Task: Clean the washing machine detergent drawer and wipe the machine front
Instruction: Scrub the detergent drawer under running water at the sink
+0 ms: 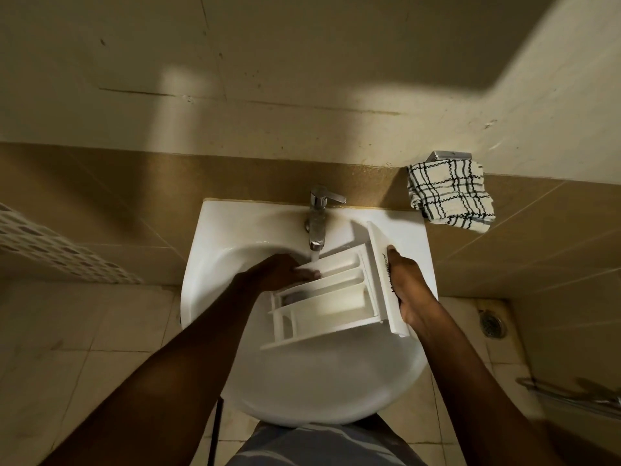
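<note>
A white ceramic washbasin point(215, 230) with a chrome single-lever tap point(318, 213), just beyond the left hand's fingers point(307, 273), stands against a tan tiled wall band point(134, 196) under stained cream wall tiles point(302, 79) in dim yellowish light. Pale square floor tiles point(84, 331) lie below; a round metal floor drain point(491, 324) sits well right of the right hand's fingers point(394, 260).

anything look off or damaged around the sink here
Only the wall above the sink: a dark crack-like line runs along a tile joint, with specks around it. The detergent drawer is tilted under the running tap, but the right hand grips it and the left hand rests on it: deliberate.
</note>
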